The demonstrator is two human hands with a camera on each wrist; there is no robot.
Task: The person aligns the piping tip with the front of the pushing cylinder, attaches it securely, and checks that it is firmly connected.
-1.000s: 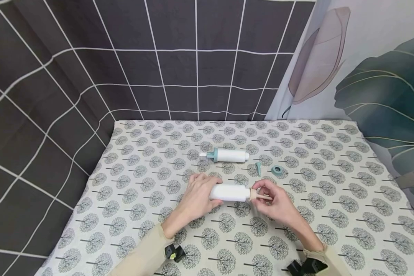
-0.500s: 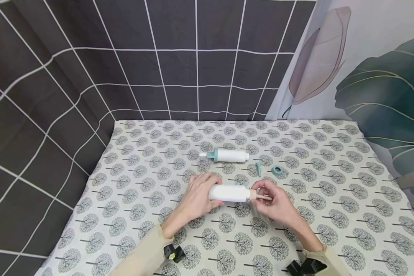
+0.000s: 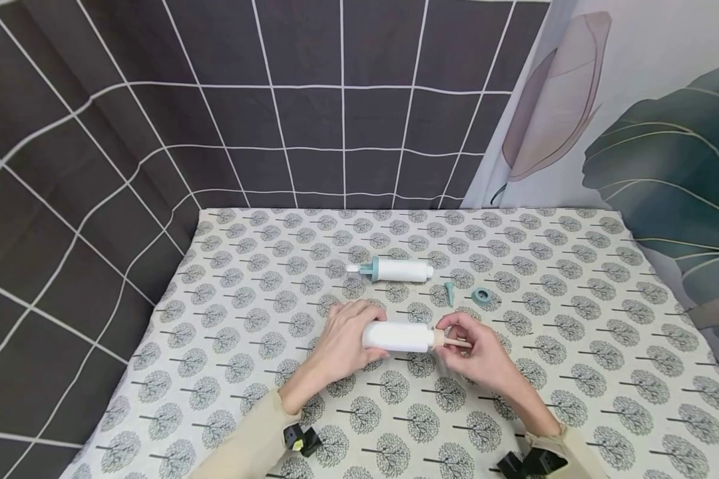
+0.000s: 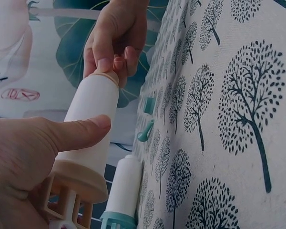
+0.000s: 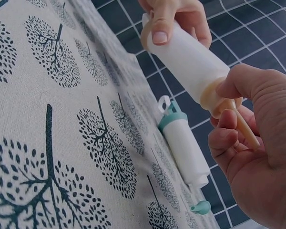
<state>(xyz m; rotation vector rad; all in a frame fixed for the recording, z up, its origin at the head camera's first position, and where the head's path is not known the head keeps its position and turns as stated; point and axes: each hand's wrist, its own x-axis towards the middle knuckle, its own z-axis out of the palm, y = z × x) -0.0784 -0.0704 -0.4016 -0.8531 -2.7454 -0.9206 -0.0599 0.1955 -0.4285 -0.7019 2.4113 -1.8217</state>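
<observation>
A white cylindrical bottle (image 3: 397,336) lies sideways between the two hands. My left hand (image 3: 345,338) grips its left end, with the thumb along the near side. At that end the left wrist view shows a beige collar (image 4: 81,181) and an open beige frame, partly hidden by the palm. My right hand (image 3: 479,349) pinches the beige cap (image 5: 212,98) on the other end between thumb and fingers. From that cap a thin beige nozzle (image 5: 246,126) sticks out toward the right palm. The cap sits against the bottle's neck.
Behind the hands lies a similar white bottle (image 3: 403,270) with a teal collar and frame. To its right are a small teal nozzle (image 3: 449,293) and a teal ring cap (image 3: 481,296). A tree-print cloth (image 3: 263,399) covers the table; a dark checked curtain (image 3: 305,120) hangs behind.
The held bottle has shifted very slightly toward the front edge. Both hands keep the same hold, and the teal pieces lie where they were.
</observation>
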